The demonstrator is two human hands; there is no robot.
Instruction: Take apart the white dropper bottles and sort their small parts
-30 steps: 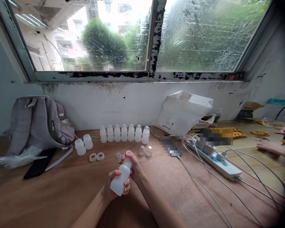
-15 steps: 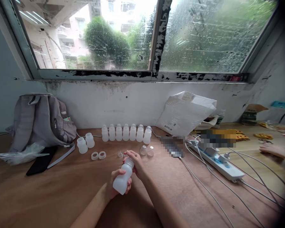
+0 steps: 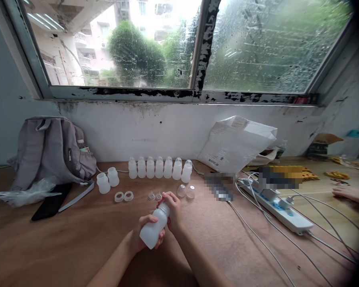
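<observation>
A white translucent plastic bottle [image 3: 153, 228] is tilted above the brown table [image 3: 77, 239], its body wrapped by my left hand [image 3: 143, 235]. My right hand [image 3: 172, 209] is closed around the bottle's top end, hiding the neck. Just beyond the hands lie two small clear nipples [image 3: 154, 195] and two clear caps [image 3: 186, 191]. A row of several assembled bottles [image 3: 160, 168] stands near the wall. Two open bottle bodies [image 3: 107, 179] and two white rings [image 3: 123, 196] sit to the left.
A grey backpack [image 3: 50, 151], a plastic bag [image 3: 24, 196] and a black phone [image 3: 49, 204] lie at left. A white packet [image 3: 236, 144] leans on the wall. A power strip [image 3: 283, 213] with cables runs right. Another person's hand [image 3: 348, 193] rests at far right.
The view has shifted slightly. My hands keep hold of the bottle, which has dropped a little toward me. The other person's hand at the right has drawn toward the edge.
</observation>
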